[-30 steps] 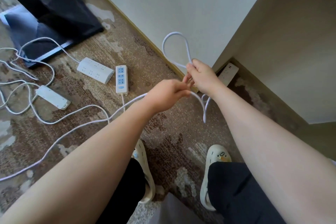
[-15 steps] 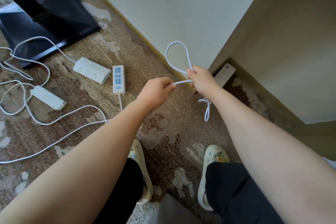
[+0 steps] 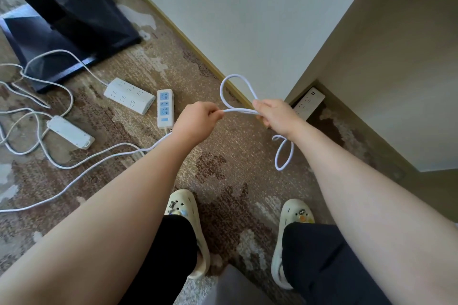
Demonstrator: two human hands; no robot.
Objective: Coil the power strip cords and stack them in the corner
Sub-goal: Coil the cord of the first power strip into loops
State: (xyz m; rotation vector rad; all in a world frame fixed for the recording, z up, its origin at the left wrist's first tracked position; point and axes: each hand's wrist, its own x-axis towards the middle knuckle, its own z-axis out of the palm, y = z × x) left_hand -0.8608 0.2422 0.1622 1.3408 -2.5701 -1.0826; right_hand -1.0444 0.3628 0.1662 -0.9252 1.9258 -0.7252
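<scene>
My right hand (image 3: pixel 273 115) grips a white cord (image 3: pixel 238 111) with one loop standing above the fist and another hanging below the wrist. My left hand (image 3: pixel 198 120) pinches the same cord a short way to the left, and the stretch between my hands is taut. From my left hand the cord trails down across the carpet to the left. A white power strip (image 3: pixel 308 103) lies in the corner behind my right hand. A blue-and-white strip (image 3: pixel 165 108), a wide white strip (image 3: pixel 128 95) and a slim white strip (image 3: pixel 70 132) lie on the floor at left.
Loose white cords (image 3: pixel 37 116) tangle on the carpet at far left. A black stand base (image 3: pixel 74 30) sits at upper left. White wall with a gold baseboard (image 3: pixel 198 52) runs to the corner; a beige panel (image 3: pixel 386 69) rises on the right. My two slippered feet stand below.
My hands have drawn apart: the left one slid leftward along the cord, stretching a straight length between them. The upper loop stayed in my right hand.
</scene>
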